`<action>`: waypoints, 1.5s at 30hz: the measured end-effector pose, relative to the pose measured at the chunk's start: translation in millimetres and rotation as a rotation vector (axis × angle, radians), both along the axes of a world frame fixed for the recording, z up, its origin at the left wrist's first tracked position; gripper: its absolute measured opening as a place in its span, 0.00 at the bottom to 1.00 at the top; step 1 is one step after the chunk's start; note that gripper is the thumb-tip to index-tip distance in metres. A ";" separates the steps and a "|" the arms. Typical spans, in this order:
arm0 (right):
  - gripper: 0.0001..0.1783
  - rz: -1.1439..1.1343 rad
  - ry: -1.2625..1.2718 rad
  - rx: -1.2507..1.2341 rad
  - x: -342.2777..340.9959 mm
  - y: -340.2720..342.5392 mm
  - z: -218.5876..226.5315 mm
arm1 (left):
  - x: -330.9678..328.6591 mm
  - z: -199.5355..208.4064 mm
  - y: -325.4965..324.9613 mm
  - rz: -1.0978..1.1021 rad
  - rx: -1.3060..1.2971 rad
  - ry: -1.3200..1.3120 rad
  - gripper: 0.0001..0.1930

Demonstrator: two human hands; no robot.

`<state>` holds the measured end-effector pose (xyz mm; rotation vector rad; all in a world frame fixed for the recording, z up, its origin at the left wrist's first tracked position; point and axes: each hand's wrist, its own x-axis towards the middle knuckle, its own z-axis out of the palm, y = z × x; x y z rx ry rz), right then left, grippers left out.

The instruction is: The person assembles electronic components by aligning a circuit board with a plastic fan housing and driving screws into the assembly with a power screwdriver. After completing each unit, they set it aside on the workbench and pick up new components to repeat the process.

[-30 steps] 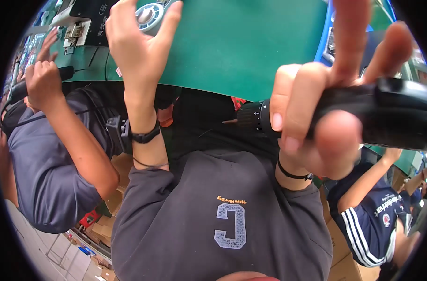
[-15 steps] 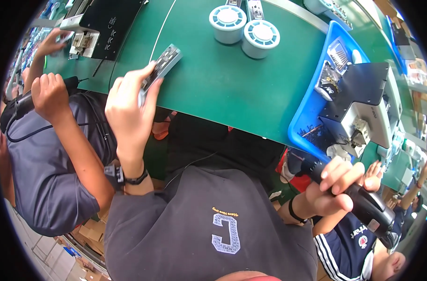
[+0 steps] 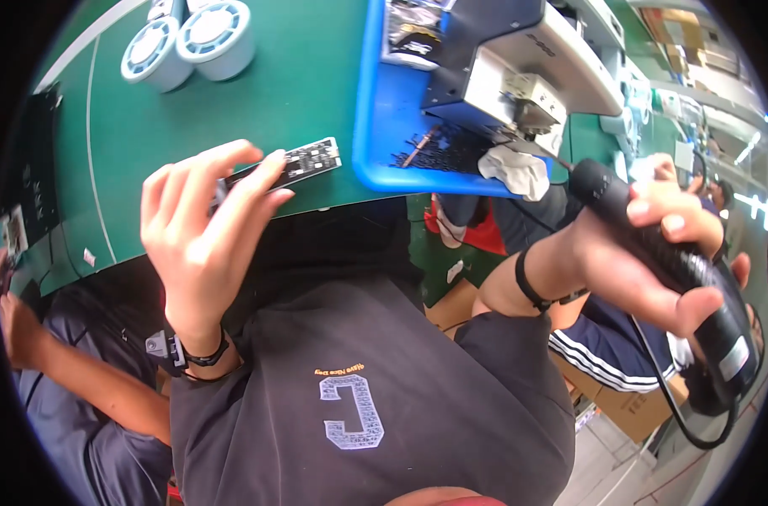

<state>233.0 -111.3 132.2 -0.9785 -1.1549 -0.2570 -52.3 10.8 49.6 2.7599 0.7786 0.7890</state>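
Note:
My left hand (image 3: 200, 232) pinches a narrow, populated circuit board (image 3: 312, 162) in a dark housing, just over the table's near edge. Its component side faces up. At the right, my right hand (image 3: 637, 261) is wrapped round a black electric screwdriver (image 3: 599, 192) with a cord at its rear end. The thin bit points up and left, close to the metal outlet of a grey and black screw feeder (image 3: 506, 80). Whether the bit touches the outlet, or carries a screw, I cannot make out.
A blue tray (image 3: 366, 110) holds the feeder, many dark screws (image 3: 451, 152), a crumpled white cloth (image 3: 519, 171) and plastic bags. Two round white-and-blue parts (image 3: 217, 40) stand at the far left of the green table (image 3: 300, 76). Co-workers sit close on both sides.
The view has swung right. My right hand has brought the screwdriver up to the feeder's outlet. My left hand still holds the circuit board, now turned flatter and pointing right.

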 end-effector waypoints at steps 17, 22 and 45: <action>0.29 0.006 0.096 -0.275 41.8 22.7 -10.2 | 9.3 -9.1 -1.5 0.041 0.000 -0.018 0.16; 0.28 0.076 0.079 -0.268 43.0 20.8 -7.6 | 9.8 -9.5 -0.9 0.046 -0.022 -0.037 0.17; 0.25 0.248 0.089 -0.082 -87.1 49.8 -30.3 | -10.3 -23.7 7.9 -0.023 -0.056 -0.175 0.16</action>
